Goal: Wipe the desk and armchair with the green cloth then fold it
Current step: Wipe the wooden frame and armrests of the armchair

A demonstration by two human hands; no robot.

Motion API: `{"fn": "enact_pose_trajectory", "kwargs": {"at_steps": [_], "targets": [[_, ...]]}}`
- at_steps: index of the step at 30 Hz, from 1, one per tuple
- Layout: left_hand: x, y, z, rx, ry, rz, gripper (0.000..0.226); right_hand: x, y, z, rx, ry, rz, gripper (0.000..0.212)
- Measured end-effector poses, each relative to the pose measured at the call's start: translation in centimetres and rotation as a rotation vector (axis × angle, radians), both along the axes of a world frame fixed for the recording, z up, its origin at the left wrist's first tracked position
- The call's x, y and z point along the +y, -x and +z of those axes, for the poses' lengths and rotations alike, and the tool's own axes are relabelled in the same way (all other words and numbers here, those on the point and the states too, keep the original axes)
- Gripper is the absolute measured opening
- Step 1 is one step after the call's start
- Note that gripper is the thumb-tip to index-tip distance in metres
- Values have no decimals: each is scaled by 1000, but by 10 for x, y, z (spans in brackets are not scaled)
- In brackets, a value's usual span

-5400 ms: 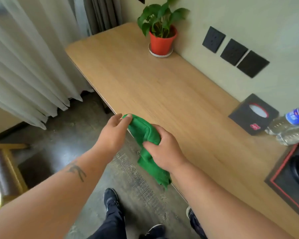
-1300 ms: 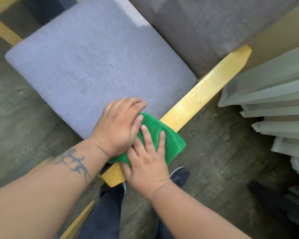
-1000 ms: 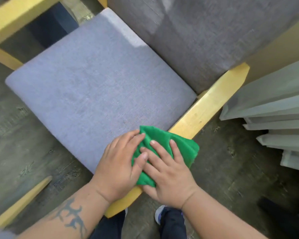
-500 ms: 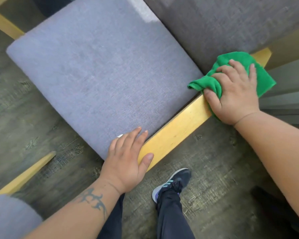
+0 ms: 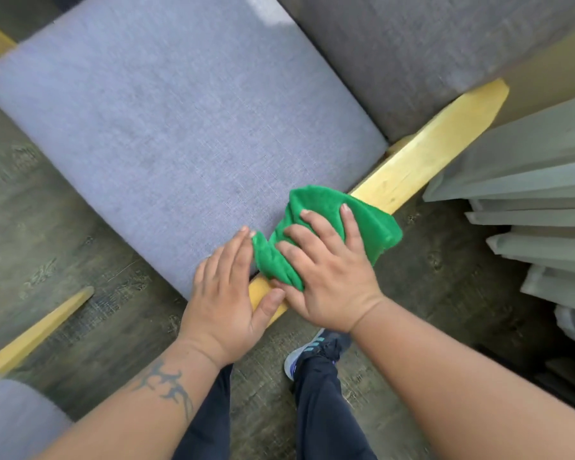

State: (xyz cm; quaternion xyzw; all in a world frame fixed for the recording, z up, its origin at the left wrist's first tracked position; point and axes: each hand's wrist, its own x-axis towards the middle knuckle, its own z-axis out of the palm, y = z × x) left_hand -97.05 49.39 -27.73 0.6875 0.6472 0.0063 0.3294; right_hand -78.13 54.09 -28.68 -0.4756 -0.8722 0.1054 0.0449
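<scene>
Over the near end of the wooden armrest, from my head camera, my right hand lies spread flat on the green cloth, fingers apart, pressing it down rather than clenching it. The cloth is bunched, lying partly on the yellow wood and partly on the edge of the grey seat cushion. My left hand rests just beside it, fingers together and flat on the cushion's corner, thumb on the armrest's end; its fingertips touch the cloth's left edge but grasp nothing. A tattoo marks my left forearm. Behind the cushion stands the darker grey backrest. Pale curtain folds hang to the right of the armrest. Below my hands I see dark trousers and one shoe on the grey floor.
</scene>
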Motion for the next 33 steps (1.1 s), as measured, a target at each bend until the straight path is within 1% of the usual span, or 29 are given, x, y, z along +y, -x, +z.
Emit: {"fn": "enact_pose_trajectory", "kwargs": {"at_steps": [2, 4, 8, 11, 13, 15, 16, 18, 20, 22, 24, 27, 30, 33], "targets": [[-2, 0, 0, -5, 18, -14, 81, 20, -21, 0, -18, -25, 32, 49], [0, 1, 0, -21, 58, -25, 78, 41, -38, 2, -46, -41, 0, 48], [4, 3, 0, -90, 114, -45, 73, 72, -61, 6, -132, 1, -114, 51], [8, 7, -1, -111, 238, -21, 74, 83, -56, 11, -211, 58, -207, 53], [22, 14, 7, -97, 295, -21, 77, 93, -48, 16, -259, 93, -312, 54], [42, 33, 17, -120, 313, -16, 86, 108, -38, 21, -330, 137, -411, 55], [53, 45, 23, -136, 309, 14, 87, 114, -32, 25, -375, 172, -446, 55], [83, 71, 30, -96, 247, 47, 77, 124, -21, 29, -435, 229, -496, 53], [119, 99, 28, -36, 196, 83, 73, 134, -11, 31, -431, 262, -540, 51], [160, 125, 18, 58, 174, 103, 78, 146, -6, 29, -374, 270, -579, 52], [204, 149, 2, 165, 205, 107, 89, 173, 1, 29, -228, 259, -612, 48], [257, 183, -26, 308, 293, 149, 113, 233, 24, 32, 56, 217, -728, 26], [289, 195, -48, 395, 372, 190, 131, 310, 64, 48, 284, 157, -685, 25], [303, 187, -62, 429, 469, 220, 137, 379, 107, 68, 433, 32, -586, 16]]}}
